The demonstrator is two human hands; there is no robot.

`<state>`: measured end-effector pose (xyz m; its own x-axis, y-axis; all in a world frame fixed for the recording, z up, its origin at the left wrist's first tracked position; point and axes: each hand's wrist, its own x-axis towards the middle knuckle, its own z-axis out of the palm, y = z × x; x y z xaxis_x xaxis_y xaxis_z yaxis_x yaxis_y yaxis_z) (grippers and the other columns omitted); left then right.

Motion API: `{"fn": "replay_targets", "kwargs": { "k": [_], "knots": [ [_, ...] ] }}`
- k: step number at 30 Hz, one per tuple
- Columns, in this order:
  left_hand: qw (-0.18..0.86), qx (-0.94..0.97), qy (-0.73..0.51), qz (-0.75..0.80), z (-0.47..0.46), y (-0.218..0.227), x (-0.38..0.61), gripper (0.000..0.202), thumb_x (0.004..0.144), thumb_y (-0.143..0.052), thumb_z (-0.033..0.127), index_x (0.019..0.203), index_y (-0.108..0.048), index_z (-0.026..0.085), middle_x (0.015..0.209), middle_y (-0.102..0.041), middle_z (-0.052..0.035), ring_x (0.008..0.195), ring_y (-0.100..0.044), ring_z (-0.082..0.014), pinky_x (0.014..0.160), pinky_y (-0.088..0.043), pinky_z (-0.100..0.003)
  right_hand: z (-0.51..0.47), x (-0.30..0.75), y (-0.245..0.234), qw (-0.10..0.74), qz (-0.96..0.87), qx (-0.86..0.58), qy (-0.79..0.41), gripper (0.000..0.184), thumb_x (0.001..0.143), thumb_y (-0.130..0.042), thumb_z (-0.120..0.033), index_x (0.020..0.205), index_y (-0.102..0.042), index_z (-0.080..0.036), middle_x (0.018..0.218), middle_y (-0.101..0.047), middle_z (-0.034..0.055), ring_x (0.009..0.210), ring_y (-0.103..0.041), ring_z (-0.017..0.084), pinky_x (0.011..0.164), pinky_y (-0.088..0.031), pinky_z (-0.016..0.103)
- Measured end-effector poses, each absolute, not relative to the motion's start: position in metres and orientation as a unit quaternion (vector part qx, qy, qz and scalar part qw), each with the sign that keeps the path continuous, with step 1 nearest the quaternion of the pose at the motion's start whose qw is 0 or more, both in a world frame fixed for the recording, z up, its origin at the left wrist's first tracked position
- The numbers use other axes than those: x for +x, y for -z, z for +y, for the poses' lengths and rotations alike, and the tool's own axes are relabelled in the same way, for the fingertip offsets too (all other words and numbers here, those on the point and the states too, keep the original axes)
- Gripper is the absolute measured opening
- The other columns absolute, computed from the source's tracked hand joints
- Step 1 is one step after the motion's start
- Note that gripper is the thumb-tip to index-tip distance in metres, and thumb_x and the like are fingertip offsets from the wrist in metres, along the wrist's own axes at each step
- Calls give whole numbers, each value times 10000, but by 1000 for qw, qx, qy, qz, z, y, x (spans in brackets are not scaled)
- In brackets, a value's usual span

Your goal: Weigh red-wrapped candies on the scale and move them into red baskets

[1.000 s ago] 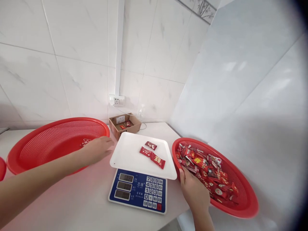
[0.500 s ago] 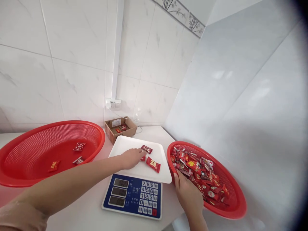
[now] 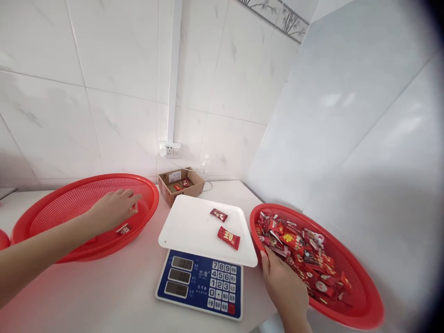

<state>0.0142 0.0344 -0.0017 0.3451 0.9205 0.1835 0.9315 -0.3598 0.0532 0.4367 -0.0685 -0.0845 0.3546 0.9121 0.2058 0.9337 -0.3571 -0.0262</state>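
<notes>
My left hand (image 3: pixel 113 209) reaches over the left red basket (image 3: pixel 62 208), fingers pinched on a red candy packet at their tips. Another red packet (image 3: pixel 124 228) lies in that basket just below the hand. A white scale tray (image 3: pixel 187 226) bears two red packets, one at the back (image 3: pixel 218 215) and one nearer (image 3: pixel 228 237). My right hand (image 3: pixel 284 286) grips the near left rim of the right red basket (image 3: pixel 274 206), thumb outside, fingers partly hidden inside. That basket is full of several red candy packets (image 3: pixel 305 259).
The blue scale keypad and displays (image 3: pixel 201 280) face me under the tray. A small cardboard box (image 3: pixel 180 185) with a few packets, a clear bottle (image 3: pixel 204 166) and a wall socket (image 3: pixel 172 149) are at the back. Tiled walls close the corner. Another red rim (image 3: pixel 3 240) shows far left.
My left hand took one packet off the white tray and swung left over the left basket. The tray went from three packets to two. My right hand stayed on the right basket's rim.
</notes>
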Motion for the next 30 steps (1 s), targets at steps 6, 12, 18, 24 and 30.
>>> {"fn": "replay_targets", "kwargs": {
  "k": [6,12,18,24,30],
  "knots": [
    [-4,-866,73,-494,41,11,68,345,903,-419,267,1206,-565,192,1323,-565,-123,1251,-475,-309,1033,-378,-486,-68,436,84,77,-562,-820,75,551,958,-199,-383,1255,-621,-192,1075,-721,109,823,-704,249,658,-550,334],
    [-60,-930,59,-358,67,34,188,452,931,-489,269,1371,-425,193,1458,-433,-116,1354,-372,-265,1088,-334,-498,-68,438,86,69,-568,-817,76,543,967,-206,-394,1269,-607,-186,1056,-726,110,866,-700,238,715,-544,322],
    [-73,-938,27,-338,93,47,247,340,896,-575,325,1199,-561,171,1241,-577,-96,1090,-580,-239,912,-493,-476,-69,438,86,67,-573,-814,71,529,979,-208,-384,1304,-572,-180,1086,-716,114,907,-697,231,749,-540,315],
    [-49,-908,25,-415,94,25,201,298,904,-563,334,1146,-572,160,1090,-625,-71,916,-626,-187,791,-540,-395,-70,438,88,66,-576,-812,71,529,979,-208,-379,1307,-570,-174,1104,-710,112,914,-694,237,752,-541,324],
    [7,-838,41,-543,68,-2,92,340,914,-532,308,1223,-520,167,1034,-616,-62,854,-621,-195,752,-530,-403,-68,438,87,68,-570,-816,72,539,973,-208,-385,1293,-586,-173,1107,-708,115,915,-692,256,764,-543,350]
  ]
}}
